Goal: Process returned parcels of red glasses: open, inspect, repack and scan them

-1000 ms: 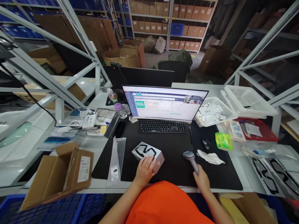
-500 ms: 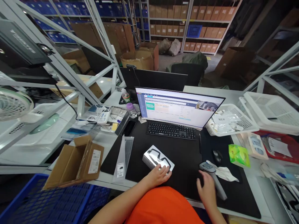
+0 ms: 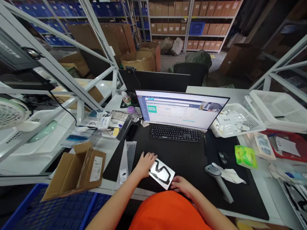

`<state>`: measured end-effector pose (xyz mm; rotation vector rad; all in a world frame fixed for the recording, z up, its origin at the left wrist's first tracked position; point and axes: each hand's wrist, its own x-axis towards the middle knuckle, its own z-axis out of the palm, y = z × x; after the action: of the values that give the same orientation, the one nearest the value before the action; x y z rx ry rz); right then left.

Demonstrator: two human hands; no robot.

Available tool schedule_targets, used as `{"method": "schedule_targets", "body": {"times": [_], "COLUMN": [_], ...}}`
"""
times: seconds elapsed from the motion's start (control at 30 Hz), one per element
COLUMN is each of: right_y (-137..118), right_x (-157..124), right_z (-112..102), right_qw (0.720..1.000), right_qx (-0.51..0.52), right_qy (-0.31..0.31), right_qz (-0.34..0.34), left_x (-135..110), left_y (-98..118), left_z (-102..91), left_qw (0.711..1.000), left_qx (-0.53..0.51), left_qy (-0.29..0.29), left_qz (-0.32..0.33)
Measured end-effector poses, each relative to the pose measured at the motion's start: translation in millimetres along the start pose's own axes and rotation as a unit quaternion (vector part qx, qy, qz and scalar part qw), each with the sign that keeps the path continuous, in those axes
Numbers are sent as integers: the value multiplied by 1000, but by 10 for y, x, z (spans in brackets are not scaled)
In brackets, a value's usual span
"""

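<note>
A white box (image 3: pixel 162 174) with a thick black outline printed on its top lies on the black desk mat (image 3: pixel 189 166), in front of my body. My left hand (image 3: pixel 145 164) is wrapped over its left end, fingers at the far edge. At the right end, my right hand (image 3: pixel 182 186) grips the near corner with bent fingers; the thumb is partly hidden. Further right, a grey handheld barcode scanner (image 3: pixel 218 180) lies on the mat, apart from my hand. Left of the box lies a clear plastic sleeve (image 3: pixel 129 156) with a white label.
A monitor (image 3: pixel 179 110) and black keyboard (image 3: pixel 175 133) stand behind the box. At left are an open cardboard box (image 3: pixel 79 169) and a blue crate (image 3: pixel 57 204). A mouse (image 3: pixel 223 158), green tissue pack (image 3: pixel 245 156) and white basket (image 3: pixel 251 123) are at right.
My right hand has left the scanner and come to the box's right end. My left hand has shifted from the box's near right side to its left end. The box has turned and moved slightly.
</note>
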<state>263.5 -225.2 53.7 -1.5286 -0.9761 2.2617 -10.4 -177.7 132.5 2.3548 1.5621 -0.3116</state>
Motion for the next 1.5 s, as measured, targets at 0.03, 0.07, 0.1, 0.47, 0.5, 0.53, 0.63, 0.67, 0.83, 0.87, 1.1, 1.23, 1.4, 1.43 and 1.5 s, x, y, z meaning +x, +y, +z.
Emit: {"method": "schedule_targets", "body": {"times": [0.03,0.07,0.1,0.47,0.5,0.53,0.63,0.67,0.83,0.87,1.1,1.23,1.4,1.43,1.5], "right_y": [0,-5,-17,-217,-224,-230,-240,-244,-247,-241,-165,-160,-184,-198,-246], "right_x": [21,38,49,25,30,33,46,55,134,144,68,95,130,113,55], "right_z": [19,40,58,124,143,163,227,250,339,344,310,350,335,308,235], "right_qw": [1000,1000,1000,999,999,999,998,997,993,993,996,997,986,981,967], "right_qx": [-4,-8,-11,19,25,32,63,74,99,97,48,11,-91,-116,-167], "right_qy": [10,17,19,-4,-5,-4,5,8,43,55,70,70,130,143,167], "right_qz": [-1,-5,-8,-38,-33,-27,-4,6,36,37,36,14,-54,-68,-90], "left_x": [-30,-65,-108,-722,-760,-792,-851,-858,-814,-801,-781,-771,-801,-817,-845], "left_y": [-59,-99,-122,-81,-76,-71,-60,-62,-110,-121,-161,-155,-241,-269,-309], "left_z": [-4,6,27,523,562,598,682,701,741,744,751,754,715,702,680], "left_qw": [1000,1000,1000,979,973,967,957,958,965,966,972,973,972,972,972], "left_qx": [-6,-12,-18,-114,-129,-144,-171,-172,-157,-152,-133,-137,-167,-174,-186], "left_qy": [8,15,24,166,186,205,225,221,205,204,188,178,166,158,145], "left_qz": [0,1,1,-40,-42,-45,-58,-61,-53,-49,-38,-45,-14,-6,2]}}
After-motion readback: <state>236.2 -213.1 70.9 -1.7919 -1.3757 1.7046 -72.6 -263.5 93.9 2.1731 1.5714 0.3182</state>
